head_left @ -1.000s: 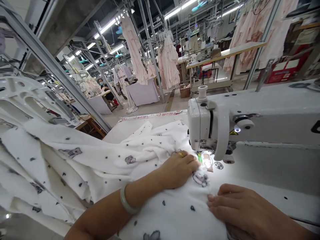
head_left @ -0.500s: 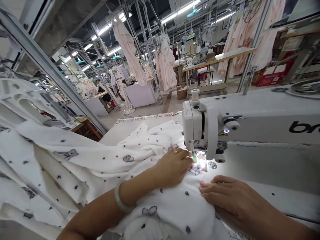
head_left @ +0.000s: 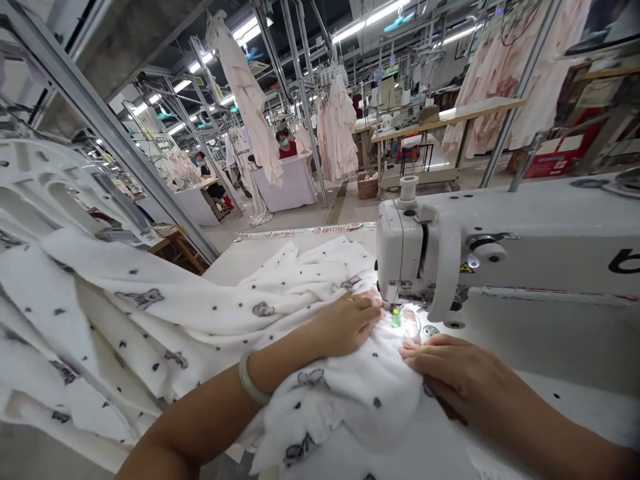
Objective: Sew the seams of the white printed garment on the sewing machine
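White fleecy fabric (head_left: 345, 413) with small dark marks and grey animal prints lies bunched under the needle area of a white sewing machine (head_left: 415, 247). My left hand (head_left: 350, 323), with a bangle on its wrist, grips the cloth just left of the lit presser foot, its fingers bent and close together. Nearer to me and on the right, my right hand (head_left: 450, 367) has its fingertips closed on the fabric's right edge; its thumb is hidden. A small green piece (head_left: 396, 316) shows beside the needle.
More of the fabric hangs off the left side near a white plastic frame (head_left: 55, 180). A metal post (head_left: 120, 140) slants behind it. Pale pink garments (head_left: 336, 127) hang farther back, near worktables (head_left: 450, 117) and people. A red crate (head_left: 555, 157) stands at right.
The view has shifted a little, so the machine appears farther right. The cloth before my hands has become more bunched. Both hands stay on it beside the needle; a distant person has come into view.
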`<state>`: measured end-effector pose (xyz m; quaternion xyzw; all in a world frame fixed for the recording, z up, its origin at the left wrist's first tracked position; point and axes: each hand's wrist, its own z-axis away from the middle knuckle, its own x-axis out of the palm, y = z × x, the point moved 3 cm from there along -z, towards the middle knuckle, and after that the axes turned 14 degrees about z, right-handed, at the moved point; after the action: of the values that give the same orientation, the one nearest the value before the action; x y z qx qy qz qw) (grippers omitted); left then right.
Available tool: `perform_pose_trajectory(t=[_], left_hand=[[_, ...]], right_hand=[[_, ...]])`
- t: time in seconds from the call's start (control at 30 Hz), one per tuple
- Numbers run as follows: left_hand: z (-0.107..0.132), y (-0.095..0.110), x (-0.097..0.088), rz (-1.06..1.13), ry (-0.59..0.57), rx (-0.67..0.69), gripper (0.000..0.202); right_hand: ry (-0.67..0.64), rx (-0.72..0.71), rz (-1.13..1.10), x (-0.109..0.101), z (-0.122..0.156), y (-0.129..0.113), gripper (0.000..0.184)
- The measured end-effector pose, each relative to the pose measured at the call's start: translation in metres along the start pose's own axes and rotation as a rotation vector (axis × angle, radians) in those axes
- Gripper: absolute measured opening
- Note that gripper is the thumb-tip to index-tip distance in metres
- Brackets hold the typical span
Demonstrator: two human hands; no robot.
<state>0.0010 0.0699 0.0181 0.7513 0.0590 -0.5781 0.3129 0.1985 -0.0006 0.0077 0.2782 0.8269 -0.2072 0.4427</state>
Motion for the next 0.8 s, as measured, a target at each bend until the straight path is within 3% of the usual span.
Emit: perform_pose_trajectory(t=[0.1, 0.2, 0.27, 0.37, 0.5, 0.57, 0.63, 0.73, 0.8], left_hand=[[-0.009, -0.007, -0.009, 0.066, -0.026, -0.012, 0.023], [-0.011, -0.001, -0.018, 0.113, -0.059, -0.060, 0.023], [-0.007, 0.015, -0.022, 0.094, -0.053, -0.119, 0.022], [0.008, 0.051, -0.021, 0.147, 0.048, -0.220, 0.023], [0.034, 0.077, 0.007, 0.270, 0.129, -0.270, 0.060], [0.042, 0.070, 0.021, 0.227, 0.157, -0.192, 0.073], [0.045, 0.054, 0.027, 0.174, 0.161, -0.086, 0.066], [0.043, 0.030, 0.017, 0.200, 0.063, 0.067, 0.040], [0.039, 0.024, 0.001, 0.291, 0.011, 0.081, 0.031]], right_hand=[[-0.010, -0.003, -0.001, 0.003, -0.001, 0.005, 0.034], [0.007, -0.006, 0.007, 0.002, 0.001, 0.006, 0.038], [0.035, -0.013, 0.019, 0.001, 0.004, 0.006, 0.032], [0.130, 0.001, 0.060, -0.002, 0.008, 0.009, 0.021], [0.112, 0.030, 0.078, -0.002, 0.010, 0.011, 0.013], [0.050, 0.007, 0.080, 0.000, 0.008, 0.010, 0.018], [0.031, -0.040, 0.092, 0.002, 0.006, 0.007, 0.021], [0.066, -0.148, 0.126, 0.005, 0.004, 0.002, 0.021], [0.102, -0.234, 0.168, 0.008, 0.005, 0.000, 0.026]])
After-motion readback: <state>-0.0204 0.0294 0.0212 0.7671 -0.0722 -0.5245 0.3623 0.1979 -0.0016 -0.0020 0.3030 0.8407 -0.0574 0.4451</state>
